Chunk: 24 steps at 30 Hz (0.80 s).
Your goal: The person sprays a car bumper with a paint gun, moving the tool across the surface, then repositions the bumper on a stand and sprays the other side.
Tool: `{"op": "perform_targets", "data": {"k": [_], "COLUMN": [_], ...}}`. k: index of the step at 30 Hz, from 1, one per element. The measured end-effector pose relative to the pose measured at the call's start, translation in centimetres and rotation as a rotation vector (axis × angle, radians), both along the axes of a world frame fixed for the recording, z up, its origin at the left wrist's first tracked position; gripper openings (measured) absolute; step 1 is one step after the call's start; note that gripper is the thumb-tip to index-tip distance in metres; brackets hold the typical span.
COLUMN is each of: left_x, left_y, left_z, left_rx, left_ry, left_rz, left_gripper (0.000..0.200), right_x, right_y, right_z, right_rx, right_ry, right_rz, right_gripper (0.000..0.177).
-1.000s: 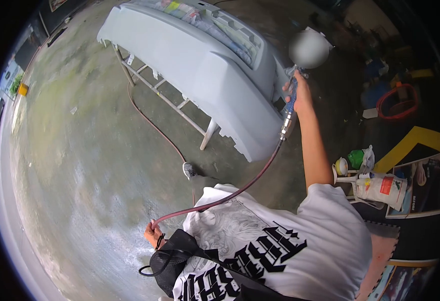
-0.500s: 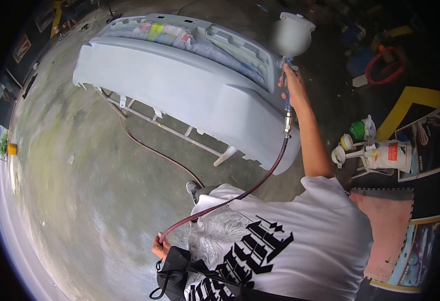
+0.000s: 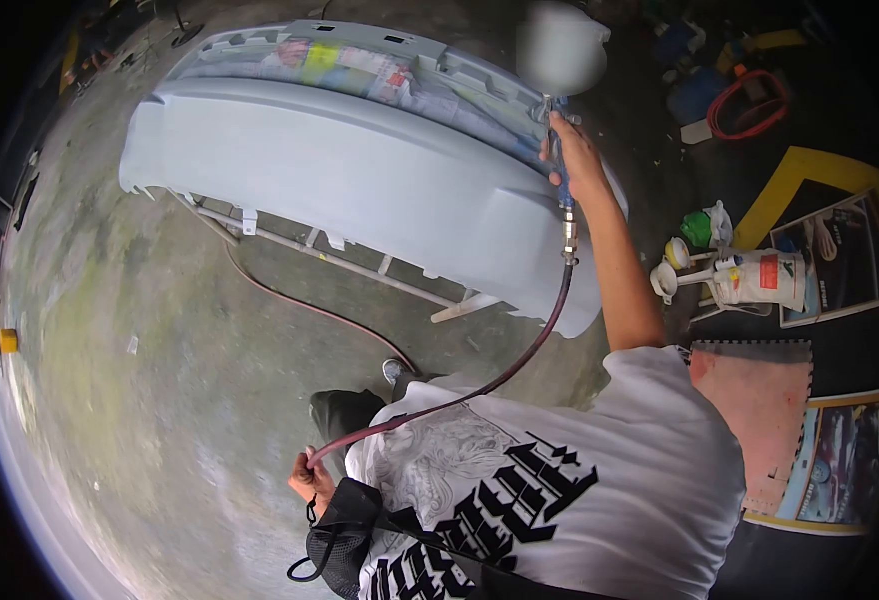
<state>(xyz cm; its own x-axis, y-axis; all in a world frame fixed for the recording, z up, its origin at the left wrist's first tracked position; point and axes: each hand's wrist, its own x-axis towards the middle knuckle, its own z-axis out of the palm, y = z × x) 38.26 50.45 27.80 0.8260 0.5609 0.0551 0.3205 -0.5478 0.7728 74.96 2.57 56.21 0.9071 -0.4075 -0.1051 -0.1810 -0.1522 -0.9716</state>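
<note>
"Head view: where's the spray gun point(image 3: 563, 75)?"
"Far side, by the bumper's point(image 3: 329, 140) right end; the right hand point(image 3: 583, 168) grips its handle."
"And the left hand point(image 3: 311, 482)?"
"Near left, fingers curled around the hose point(image 3: 521, 364)."

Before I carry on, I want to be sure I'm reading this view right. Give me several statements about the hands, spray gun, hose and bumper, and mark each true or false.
1. The right hand holds the spray gun. True.
2. The left hand is off the hose. False: the left hand holds the hose.
3. The hose joins the gun through a metal fitting below the handle. True.
4. The bumper lies flat on the floor. False: the bumper is held up on a stand.
5. The gun's cup is below the right hand. False: the cup is above it.
</note>
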Motion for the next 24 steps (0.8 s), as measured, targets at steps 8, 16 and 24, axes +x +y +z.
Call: {"op": "perform_targets", "data": {"k": [8, 16, 24], "left_x": [5.9, 9.8, 13.4], "left_y": [8.4, 16.5, 18.3], "left_z": [-0.8, 0.8, 0.8], "left_rx": [-0.038, -0.074, 0.051], "left_ry": [-0.034, 0.003, 0.049], "left_rz": [-0.117, -0.208, -0.268], "left_gripper": [0.048, 0.050, 0.053], "right_x": [5.1, 8.5, 8.7], "right_y": [7.8, 14.1, 15.6], "right_z": [1.6, 2.3, 3.8], "right_rx": [-0.038, -0.004, 0.154], "right_ry": [-0.039, 0.006, -0.104], "right_rz": [-0.020, 0.000, 0.117], "right_gripper": [0.034, 0.036, 0.037]}}
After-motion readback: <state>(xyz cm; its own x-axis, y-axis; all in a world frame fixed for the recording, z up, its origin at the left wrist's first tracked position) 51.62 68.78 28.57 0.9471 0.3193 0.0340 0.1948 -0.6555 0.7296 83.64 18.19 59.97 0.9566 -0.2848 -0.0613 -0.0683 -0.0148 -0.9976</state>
